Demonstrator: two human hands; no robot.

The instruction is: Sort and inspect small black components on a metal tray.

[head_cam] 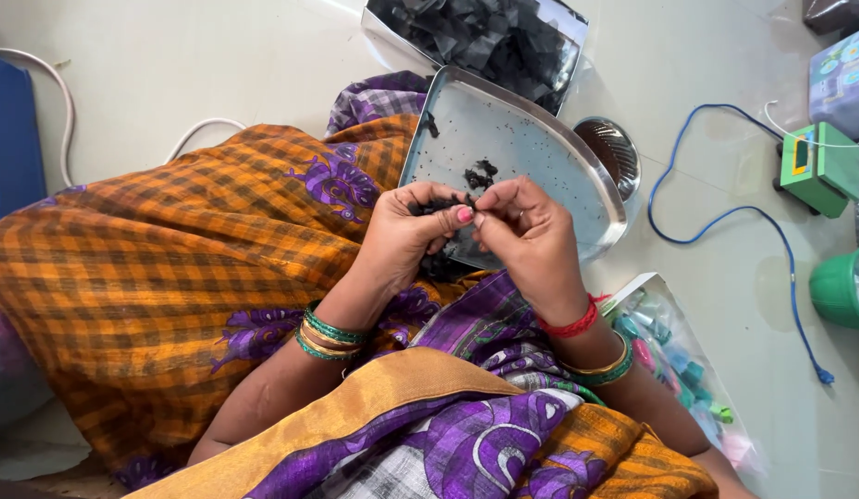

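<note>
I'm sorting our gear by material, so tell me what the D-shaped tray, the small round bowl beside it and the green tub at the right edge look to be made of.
The tray looks like metal, probably steel: silvery, with a dull sheen and a rolled rim. The bowl also looks like metal, shinier, with bright reflections. The green tub seems plastic: even, opaque colour and a soft matte gloss.

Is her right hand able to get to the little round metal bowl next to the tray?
Probably yes. The right hand is over the metal tray, pinching dark material together with the left hand. The bowl sits just past the tray's right edge, with nothing between.
</note>
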